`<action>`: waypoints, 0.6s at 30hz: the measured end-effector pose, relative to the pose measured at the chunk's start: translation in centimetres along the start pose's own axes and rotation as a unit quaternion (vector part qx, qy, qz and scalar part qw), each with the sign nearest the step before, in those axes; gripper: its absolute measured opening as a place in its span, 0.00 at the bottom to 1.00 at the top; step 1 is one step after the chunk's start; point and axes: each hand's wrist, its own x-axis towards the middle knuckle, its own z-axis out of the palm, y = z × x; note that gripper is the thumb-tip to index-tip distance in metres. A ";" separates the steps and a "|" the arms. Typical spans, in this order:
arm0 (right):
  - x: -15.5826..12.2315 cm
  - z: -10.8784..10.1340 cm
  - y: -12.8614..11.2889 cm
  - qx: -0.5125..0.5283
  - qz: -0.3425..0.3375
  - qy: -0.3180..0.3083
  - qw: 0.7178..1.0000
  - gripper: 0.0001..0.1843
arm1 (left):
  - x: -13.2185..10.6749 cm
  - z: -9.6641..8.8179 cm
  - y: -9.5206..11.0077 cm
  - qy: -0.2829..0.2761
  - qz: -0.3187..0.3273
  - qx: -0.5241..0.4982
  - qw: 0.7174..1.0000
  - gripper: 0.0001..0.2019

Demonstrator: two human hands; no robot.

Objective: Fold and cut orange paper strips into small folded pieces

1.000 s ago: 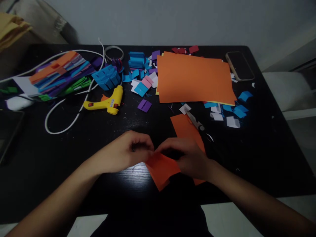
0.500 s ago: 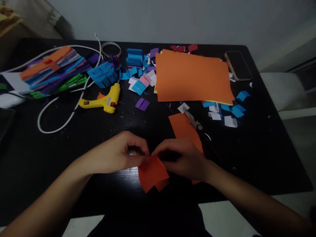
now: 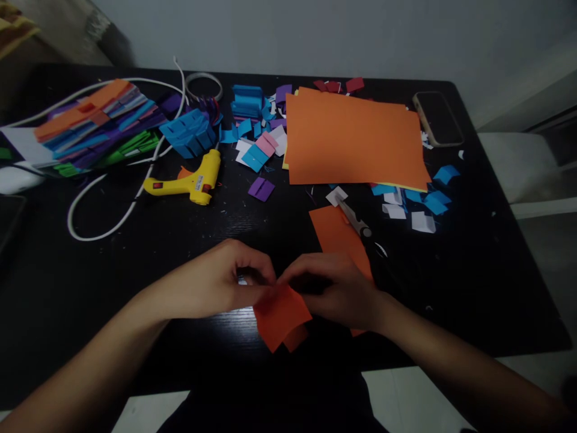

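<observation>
- We're at a papercraft spot here, folks, quite possibly in a home, though a small workroom can't be ruled out!
- One dark worktop (image 3: 478, 258), its far edge close to a plain grey wall (image 3: 360, 42).
- On the far side, stacked orange sheets (image 3: 356, 141), with blue paper pieces (image 3: 437, 202) scattered just right of them!
- Over left, a yellow glue gun (image 3: 205, 177); right of centre, scissors (image 3: 352, 219) resting across an orange strip (image 3: 331, 231).
- Everyday clutter too: a phone (image 3: 438, 118) far right, a white cable (image 3: 90, 239) looping on the left!
- And near, pale floor (image 3: 410, 397), seemingly tiled.
</observation>
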 end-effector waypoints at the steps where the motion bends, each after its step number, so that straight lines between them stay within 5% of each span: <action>1: 0.0 0.0 0.0 0.000 -0.002 0.001 1.000 0.10 | 0.0 0.0 0.0 -0.001 0.000 0.003 1.000 0.06; 7: -0.1 0.0 0.2 0.004 -0.024 -0.002 1.000 0.10 | 0.1 0.2 0.4 -0.027 -0.055 -0.004 0.998 0.06; 18: 0.2 -0.2 0.3 0.022 -0.013 -0.007 1.000 0.12 | 0.3 0.2 0.0 -0.016 0.024 0.035 0.999 0.07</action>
